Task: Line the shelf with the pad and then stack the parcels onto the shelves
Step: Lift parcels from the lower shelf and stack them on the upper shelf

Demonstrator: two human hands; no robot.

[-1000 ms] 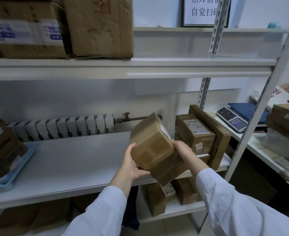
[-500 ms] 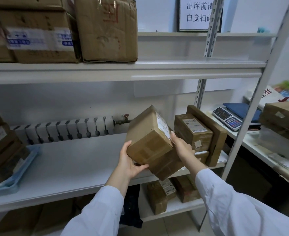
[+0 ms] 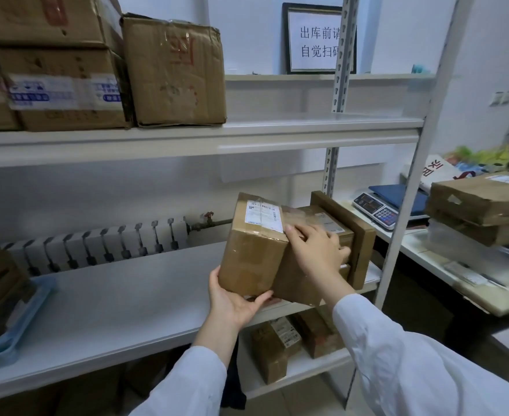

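Note:
I hold a brown cardboard parcel (image 3: 253, 253) with a white shipping label on top, just above the front edge of the middle shelf (image 3: 121, 298). My left hand (image 3: 232, 298) cups its lower near corner from below, thumb hooked under the bottom edge. My right hand (image 3: 316, 250) grips its right side, fingers curled over the top edge. The parcel leans against a stack of labelled parcels (image 3: 334, 229) at the shelf's right end, where a flat box (image 3: 352, 232) stands on edge. A white pad covers the middle shelf.
Large cartons (image 3: 172, 70) fill the left of the upper shelf. More parcels (image 3: 274, 346) sit on the bottom shelf. A blue tray (image 3: 13, 325) with boxes occupies the far left. A scale (image 3: 376, 208) and stacked parcels (image 3: 481, 202) lie on the table to the right.
The parcel rose, moved right and turned label-up, closing against the stack. My right hand shifted onto its top right edge; the camera tilted upward.

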